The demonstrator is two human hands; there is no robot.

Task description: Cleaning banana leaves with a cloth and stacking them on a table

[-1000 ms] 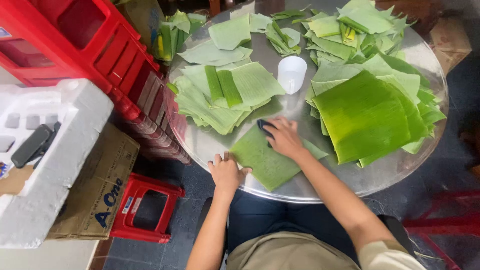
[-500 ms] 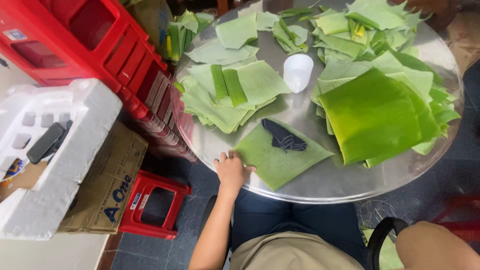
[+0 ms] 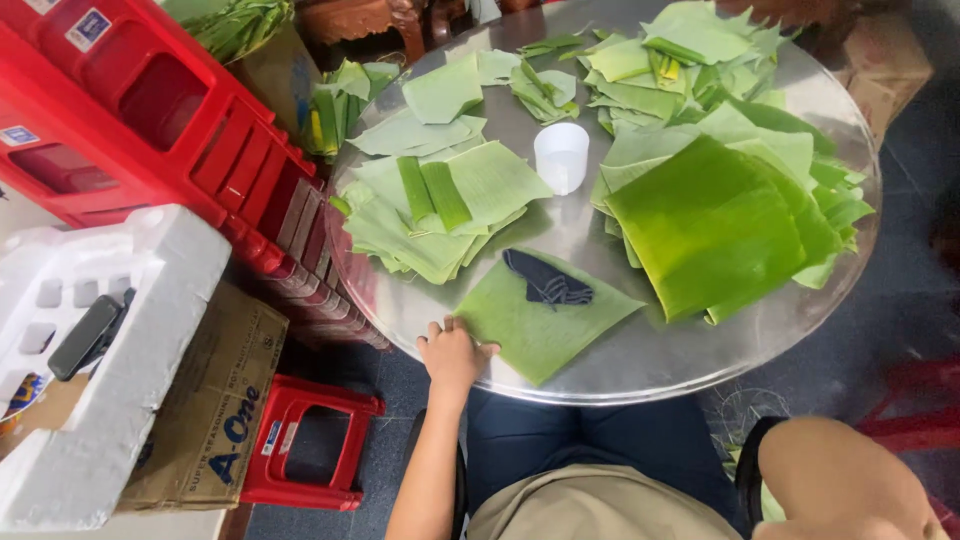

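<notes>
one cup (image 3: 561, 156), one cloth (image 3: 547, 281), one leaf (image 3: 545, 318)

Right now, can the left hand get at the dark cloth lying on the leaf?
Probably yes. The left hand rests on the near edge of the leaf, and the dark cloth lies uncovered further up that same leaf, with nothing between them.

I log a pale green leaf square (image 3: 545, 325) bearing a dark navy cloth (image 3: 547, 281); silver-grey round table (image 3: 600, 375); white cup (image 3: 561, 156); red crates (image 3: 150, 130); white foam block (image 3: 120, 330); red stool (image 3: 300, 455).
</notes>
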